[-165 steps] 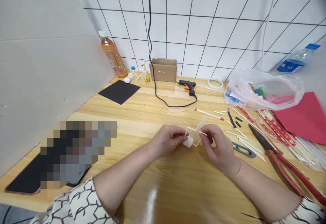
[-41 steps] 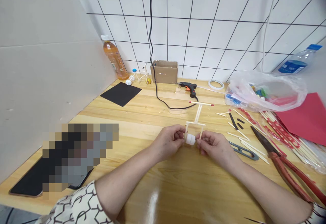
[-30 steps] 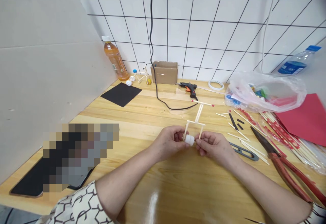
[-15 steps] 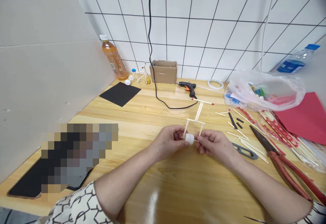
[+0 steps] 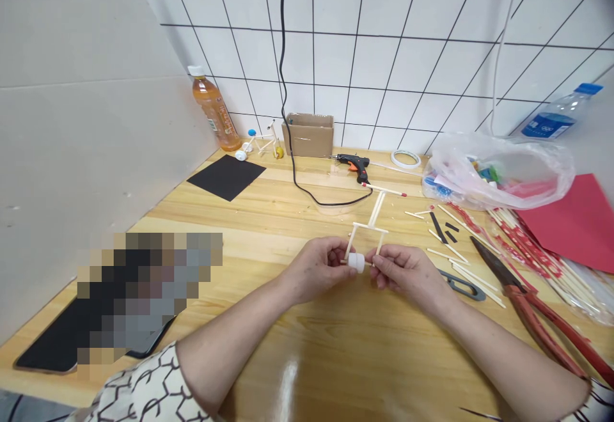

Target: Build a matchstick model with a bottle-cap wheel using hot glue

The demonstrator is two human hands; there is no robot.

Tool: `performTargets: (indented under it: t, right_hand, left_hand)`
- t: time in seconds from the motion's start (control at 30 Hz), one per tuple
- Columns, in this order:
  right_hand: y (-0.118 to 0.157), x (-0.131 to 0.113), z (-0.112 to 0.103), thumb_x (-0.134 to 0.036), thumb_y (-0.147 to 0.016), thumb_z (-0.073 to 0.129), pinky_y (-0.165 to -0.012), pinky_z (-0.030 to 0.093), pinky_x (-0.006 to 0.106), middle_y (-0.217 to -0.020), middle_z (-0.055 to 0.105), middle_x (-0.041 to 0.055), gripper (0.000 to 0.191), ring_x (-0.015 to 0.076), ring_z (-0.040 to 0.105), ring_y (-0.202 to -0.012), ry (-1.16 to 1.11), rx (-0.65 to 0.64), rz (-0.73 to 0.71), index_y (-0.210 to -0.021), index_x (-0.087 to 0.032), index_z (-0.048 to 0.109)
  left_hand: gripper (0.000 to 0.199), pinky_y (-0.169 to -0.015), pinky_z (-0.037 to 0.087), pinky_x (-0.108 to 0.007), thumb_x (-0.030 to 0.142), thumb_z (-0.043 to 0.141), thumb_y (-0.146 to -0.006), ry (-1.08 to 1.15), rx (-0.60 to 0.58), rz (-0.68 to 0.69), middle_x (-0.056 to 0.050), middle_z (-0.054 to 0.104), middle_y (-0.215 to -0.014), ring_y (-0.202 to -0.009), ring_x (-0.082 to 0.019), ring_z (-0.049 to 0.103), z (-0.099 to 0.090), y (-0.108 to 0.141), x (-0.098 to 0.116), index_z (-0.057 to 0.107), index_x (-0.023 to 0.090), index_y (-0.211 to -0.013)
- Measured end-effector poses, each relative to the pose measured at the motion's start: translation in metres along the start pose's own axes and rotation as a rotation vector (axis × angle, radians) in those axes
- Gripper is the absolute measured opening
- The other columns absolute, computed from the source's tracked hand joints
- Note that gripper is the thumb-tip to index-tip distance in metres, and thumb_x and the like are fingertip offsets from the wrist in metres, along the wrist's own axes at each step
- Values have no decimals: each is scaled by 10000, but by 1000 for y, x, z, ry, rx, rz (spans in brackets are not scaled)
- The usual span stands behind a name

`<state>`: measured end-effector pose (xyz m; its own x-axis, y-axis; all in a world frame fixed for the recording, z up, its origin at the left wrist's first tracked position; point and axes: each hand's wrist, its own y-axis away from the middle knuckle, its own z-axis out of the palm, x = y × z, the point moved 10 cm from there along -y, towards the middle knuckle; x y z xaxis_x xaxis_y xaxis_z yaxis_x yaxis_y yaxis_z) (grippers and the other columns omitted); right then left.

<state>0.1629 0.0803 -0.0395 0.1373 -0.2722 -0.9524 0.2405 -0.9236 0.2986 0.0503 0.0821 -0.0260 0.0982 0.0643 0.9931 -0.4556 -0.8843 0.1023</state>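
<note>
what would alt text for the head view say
Two bare hands, left and right, hold a small stick frame with a white wheel-like piece over a wooden table; a glue gun lies beyond, large scissors to the right.

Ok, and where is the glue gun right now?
In the head view, the glue gun lies toward the back of the table, slightly right of centre, between the cardboard box and the white tape roll.

Craft workspace, wooden tabletop, glue gun, red-handled shears, cut sticks, white tiled wall
</note>
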Motion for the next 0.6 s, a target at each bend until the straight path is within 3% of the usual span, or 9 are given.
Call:
performTargets:
  t: [0.6]
  right_hand:
    - [1,0,-2,-506,-627,675,-425,316,207,-544,603,-9,350,76,500,-432,45,3,-24,-652,-160,631]
  left_hand:
    - [236,-579,366,-218,291,643,-672,-25,-34,-21,15,507,-654,-611,-101,459,3,1,1,575,111,-809]
